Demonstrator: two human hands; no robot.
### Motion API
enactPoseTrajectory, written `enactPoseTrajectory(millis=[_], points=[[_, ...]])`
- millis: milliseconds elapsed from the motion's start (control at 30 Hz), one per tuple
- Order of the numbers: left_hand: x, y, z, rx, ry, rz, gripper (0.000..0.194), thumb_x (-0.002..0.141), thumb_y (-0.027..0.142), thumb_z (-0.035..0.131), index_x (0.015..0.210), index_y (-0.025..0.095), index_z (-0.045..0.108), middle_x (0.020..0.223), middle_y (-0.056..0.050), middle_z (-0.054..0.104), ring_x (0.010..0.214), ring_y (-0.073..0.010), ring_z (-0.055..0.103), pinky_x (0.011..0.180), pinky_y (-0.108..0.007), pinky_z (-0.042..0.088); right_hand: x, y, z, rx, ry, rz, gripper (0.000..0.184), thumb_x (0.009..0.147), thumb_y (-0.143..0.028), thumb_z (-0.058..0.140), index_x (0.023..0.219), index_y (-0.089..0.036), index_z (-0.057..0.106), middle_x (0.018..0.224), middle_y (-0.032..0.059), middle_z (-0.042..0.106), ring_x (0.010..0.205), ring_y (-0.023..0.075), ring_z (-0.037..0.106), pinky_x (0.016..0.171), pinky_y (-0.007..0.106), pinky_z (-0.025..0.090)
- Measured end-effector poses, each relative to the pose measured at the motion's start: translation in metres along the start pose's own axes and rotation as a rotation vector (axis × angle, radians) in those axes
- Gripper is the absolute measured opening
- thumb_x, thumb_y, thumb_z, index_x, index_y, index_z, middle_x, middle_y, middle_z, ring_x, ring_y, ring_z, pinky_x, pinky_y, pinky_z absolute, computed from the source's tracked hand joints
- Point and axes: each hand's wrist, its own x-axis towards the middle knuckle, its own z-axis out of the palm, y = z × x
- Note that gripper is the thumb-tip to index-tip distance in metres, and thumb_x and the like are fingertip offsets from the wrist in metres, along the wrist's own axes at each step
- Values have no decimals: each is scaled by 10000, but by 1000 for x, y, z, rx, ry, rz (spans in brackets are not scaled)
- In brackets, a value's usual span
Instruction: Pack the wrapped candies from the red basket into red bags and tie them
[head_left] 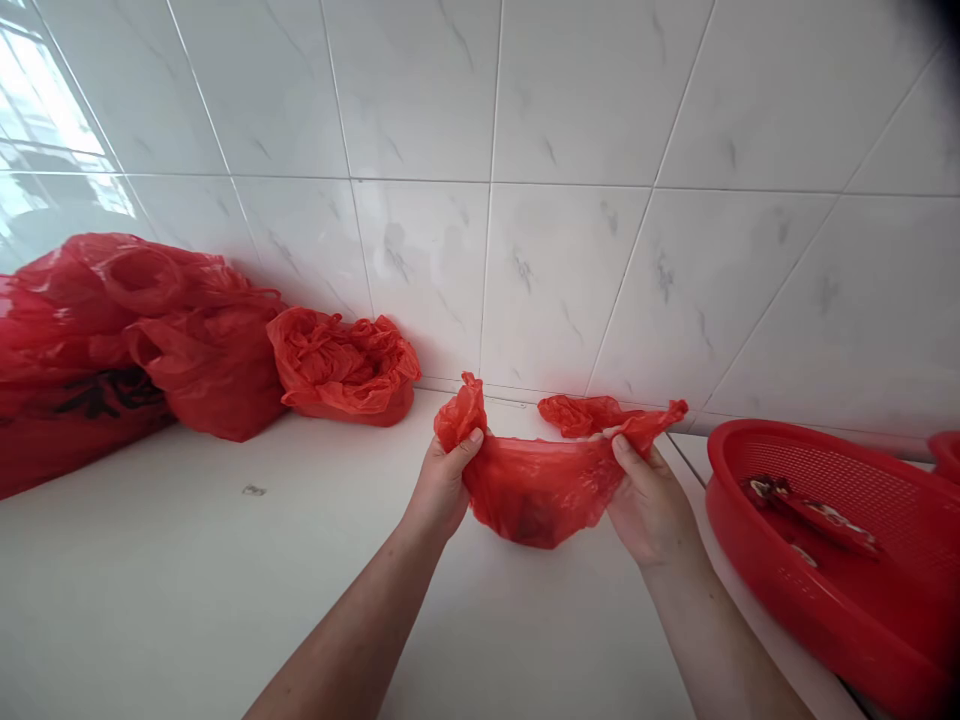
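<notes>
Thin red bag (544,495) hung between two bare hands over a white table (225,600), near the wall (420,230) with big shiny tiles. Its top was pulled wide, and its belly sagged down with something dark showing dimly inside. The fingers of the left hand (442,485) were closed on one top corner, with the thumb pressed on the front. The fingers of the right hand (656,505) gripped the other top corner the same way, with a twisted end poking out past them. Just behind was some crumpled red plastic (577,415), close to the wall.

Over on the left sat a big red bag (45,440) with thick black writing (112,393) on its side. The folds bent the writing, so it could not be read. Next to it was a full red bag (217,370), then a small red bag (349,385) with a wrinkly, bunched-up top. A little grey mark (255,490) was on the table, too small to read. On the right stood a red basket (825,440) full of tiny holes, with some dark and pale bits (836,520) inside.
</notes>
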Motion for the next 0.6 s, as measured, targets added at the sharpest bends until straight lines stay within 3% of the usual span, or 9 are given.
enactPoseTrajectory(millis=[133,333,500,600], points=[[-3,14,6,95,5,87,180,742,258,685,871,177,588,801,-14,611,730,-135,571,671,-244,439,-1,-7,-1,-27,-33,-35,106,749,-291,686,847,-257,665,905,8,651,932,206,591,794,351,486],[-1,24,-1,124,113,136,195,738,242,687,883,195,565,801,-2,622,718,-123,573,653,-218,438,4,3,-5,25,88,27,151,735,-315,699,869,-258,661,938,-3,653,899,177,592,746,302,490],[-2,29,6,82,55,123,161,749,269,680,843,185,580,786,-9,614,709,-124,576,629,-215,438,1,-4,-1,48,-10,21,101,787,-351,644,841,-267,632,963,12,669,1022,234,577,811,382,486],[-3,27,6,115,24,128,257,757,291,683,979,203,588,960,-43,633,827,-155,593,687,-242,458,0,-7,-1,48,-51,-5,98,811,-363,616,841,-270,622,967,9,675,1073,241,561,842,399,477]])
